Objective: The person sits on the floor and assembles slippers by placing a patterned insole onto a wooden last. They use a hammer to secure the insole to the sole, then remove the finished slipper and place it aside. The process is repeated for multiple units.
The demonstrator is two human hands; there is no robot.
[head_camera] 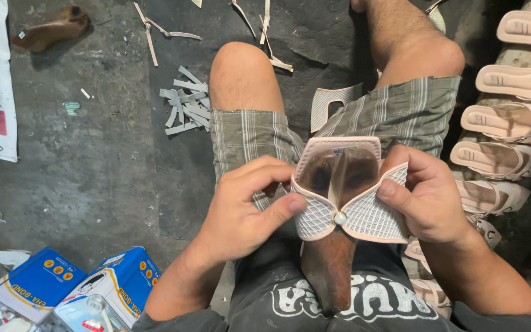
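Left hand: the left hand (241,209), centre of the frame, has its thumb pressed on the left flap of the mesh upper (351,212) and fingers curled over the flap's top edge, clamped on it so the flap stays wrapped against the form
Right hand: the right hand (428,200), right of centre, grips the right flap the same way, thumb on the mesh and fingers behind, pulling it in to meet the other flap
Upper: pink-edged white mesh, its two flaps joined at a pearl bead (340,217) in the middle; it sits in the centre of the frame, over the person's lap
Wooden last (330,261): dark wood, standing between the thighs with its narrow end towards the body, a steady core for both hands to press against
Insole (339,142): pale pink edge at the top of the last, just above the flaps
Finished sandals (511,120): lined up along the right edge, within the right arm's reach
Strips (185,101): grey offcuts heaped on the floor, upper left of centre
Glue tins (72,286): blue and white, lower left corner, close to the left elbow
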